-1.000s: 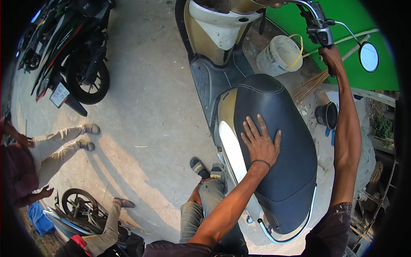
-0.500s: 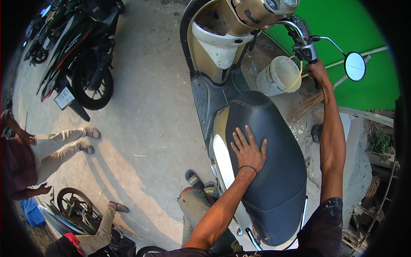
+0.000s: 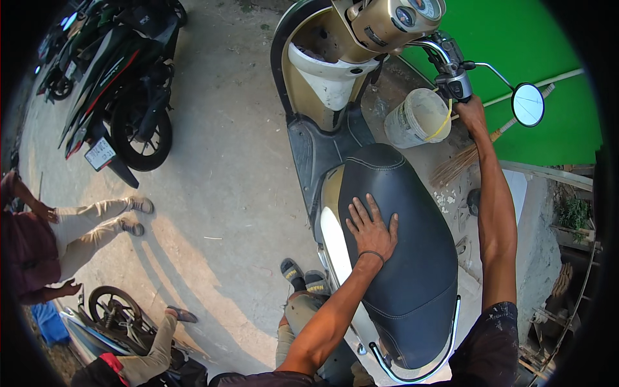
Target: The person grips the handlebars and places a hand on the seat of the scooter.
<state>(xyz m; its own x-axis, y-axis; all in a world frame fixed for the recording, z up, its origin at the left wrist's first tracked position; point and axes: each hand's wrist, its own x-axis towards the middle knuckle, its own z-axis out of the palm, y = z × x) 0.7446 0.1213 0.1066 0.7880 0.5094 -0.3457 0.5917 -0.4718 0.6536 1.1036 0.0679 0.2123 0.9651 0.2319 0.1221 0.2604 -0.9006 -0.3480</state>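
Observation:
A scooter with a gold and white body stands in front of me, its long black seat nearest. My left hand lies flat on the seat's left side, fingers spread, a dark band round the wrist. My right hand is wrapped round the right handlebar grip, just below the grey switch housing. A round mirror sticks out to the right of that handlebar. The gold headset with its dials and the black footboard are farther ahead.
A whitish bucket and a straw broom stand right of the scooter, by a green wall. Parked motorcycles are at far left. One person stands left; another sits by a motorcycle at lower left.
The handlebar and headset have turned slightly, the right grip and mirror coming a little left and nearer with my right hand. My left hand stays on the seat.

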